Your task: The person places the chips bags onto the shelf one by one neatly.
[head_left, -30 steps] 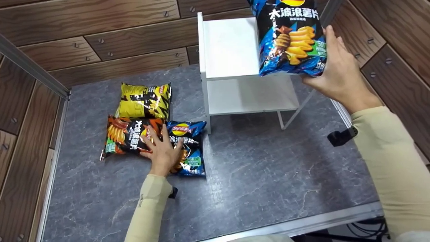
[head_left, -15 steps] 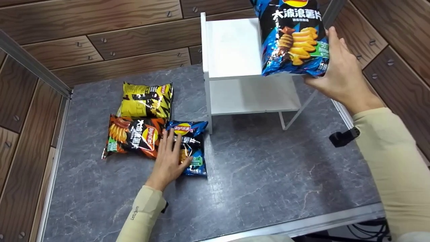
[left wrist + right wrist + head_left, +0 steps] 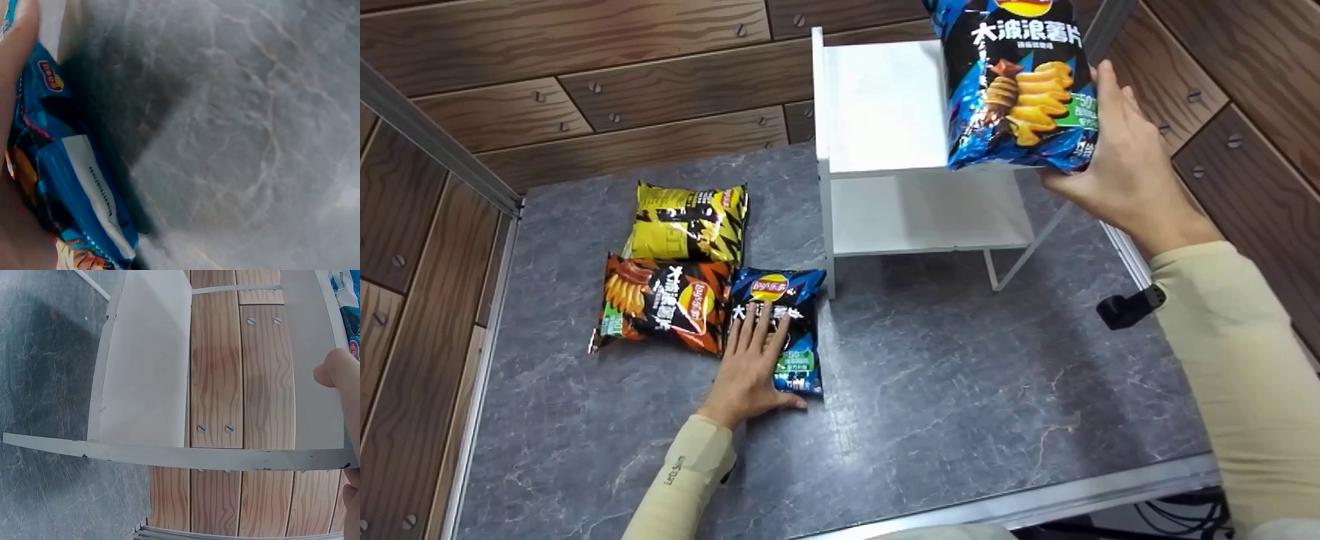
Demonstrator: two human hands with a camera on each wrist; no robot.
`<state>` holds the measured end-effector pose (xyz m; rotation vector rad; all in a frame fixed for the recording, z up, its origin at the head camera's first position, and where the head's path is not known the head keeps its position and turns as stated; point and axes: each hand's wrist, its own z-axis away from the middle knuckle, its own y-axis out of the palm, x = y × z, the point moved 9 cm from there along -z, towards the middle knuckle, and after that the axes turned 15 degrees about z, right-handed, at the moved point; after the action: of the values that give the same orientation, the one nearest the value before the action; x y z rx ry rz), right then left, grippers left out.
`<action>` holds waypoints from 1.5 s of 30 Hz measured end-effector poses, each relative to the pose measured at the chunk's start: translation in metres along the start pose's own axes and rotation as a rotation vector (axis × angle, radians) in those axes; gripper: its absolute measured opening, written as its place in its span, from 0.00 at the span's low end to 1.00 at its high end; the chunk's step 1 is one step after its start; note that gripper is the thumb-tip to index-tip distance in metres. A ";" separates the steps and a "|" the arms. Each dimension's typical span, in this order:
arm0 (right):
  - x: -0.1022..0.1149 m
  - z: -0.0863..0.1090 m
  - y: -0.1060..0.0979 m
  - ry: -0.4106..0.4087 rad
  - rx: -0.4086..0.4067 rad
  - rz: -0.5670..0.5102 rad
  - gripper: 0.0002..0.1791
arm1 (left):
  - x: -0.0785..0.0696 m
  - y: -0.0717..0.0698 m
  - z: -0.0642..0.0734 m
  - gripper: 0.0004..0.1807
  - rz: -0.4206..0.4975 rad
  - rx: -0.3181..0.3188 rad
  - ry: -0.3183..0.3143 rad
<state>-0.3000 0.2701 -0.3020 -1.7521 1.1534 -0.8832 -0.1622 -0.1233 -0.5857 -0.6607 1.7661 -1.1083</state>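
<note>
My right hand (image 3: pixel 1129 161) grips a blue-and-black bag of potato chips (image 3: pixel 1020 82) by its side, over the right part of the white two-tier shelf's top board (image 3: pixel 881 105). In the right wrist view only the thumb (image 3: pixel 337 371) and a sliver of that bag (image 3: pixel 351 320) show at the right edge. With fingers straight and spread, my left hand (image 3: pixel 746 375) rests over a second blue chip bag (image 3: pixel 802 367) lying on the grey table. Its thumb sticks out past the bag's near end. The left wrist view shows this bag (image 3: pixel 84 169) along the hand.
An orange-and-black chip bag (image 3: pixel 667 304) lies left of the lower blue one, with a yellow chip bag (image 3: pixel 690 221) behind it. The shelf's lower board (image 3: pixel 930 214) and slanted leg (image 3: pixel 1027 247) stand right of the bags. Wood-patterned walls (image 3: pixel 660 90) surround the grey table (image 3: pixel 945 375).
My left hand has moved off the orange bag, rightward and nearer to me, onto the lower blue bag. My right hand holds its bag at nearly the same place.
</note>
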 end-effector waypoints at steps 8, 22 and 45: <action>0.000 -0.001 0.000 -0.005 -0.006 -0.006 0.63 | -0.001 0.011 0.001 0.73 -0.028 -0.026 0.019; 0.000 -0.001 0.000 0.008 -0.005 -0.009 0.64 | -0.002 -0.002 0.000 0.52 0.007 -0.077 0.033; 0.000 -0.001 -0.002 -0.022 -0.046 -0.007 0.62 | 0.002 -0.075 -0.013 0.34 0.301 -0.459 0.035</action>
<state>-0.2996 0.2701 -0.2997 -1.8002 1.1620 -0.8458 -0.1764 -0.1535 -0.5173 -0.6173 2.0912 -0.5155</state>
